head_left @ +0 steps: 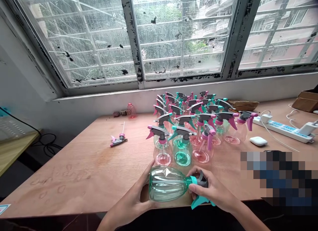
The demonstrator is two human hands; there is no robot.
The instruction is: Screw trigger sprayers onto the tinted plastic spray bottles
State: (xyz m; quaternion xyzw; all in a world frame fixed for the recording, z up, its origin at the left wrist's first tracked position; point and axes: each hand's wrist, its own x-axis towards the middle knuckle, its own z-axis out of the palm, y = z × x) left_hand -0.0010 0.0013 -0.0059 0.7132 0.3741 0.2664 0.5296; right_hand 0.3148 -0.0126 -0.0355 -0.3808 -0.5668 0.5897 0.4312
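A clear green spray bottle [167,188] lies on its side in the air at the table's front edge, its base to the left. My left hand [139,188] is wrapped around the base end. At the neck, my right hand [211,188] grips the teal collar and grey-and-teal trigger head [200,201]. Just beyond stand several upright spray bottles, among them a green one [183,155] and a pink one [162,155]. Farther left on the table lies a loose pink-and-grey spray head [119,140] with its thin tube.
An open pink bottle [131,111] stands by the back wall beside two small dark blocks. On the right are a white power strip [285,128] with cables, a white earbud case [258,141] and a cardboard box [306,100]. A pixelated patch covers the right front.
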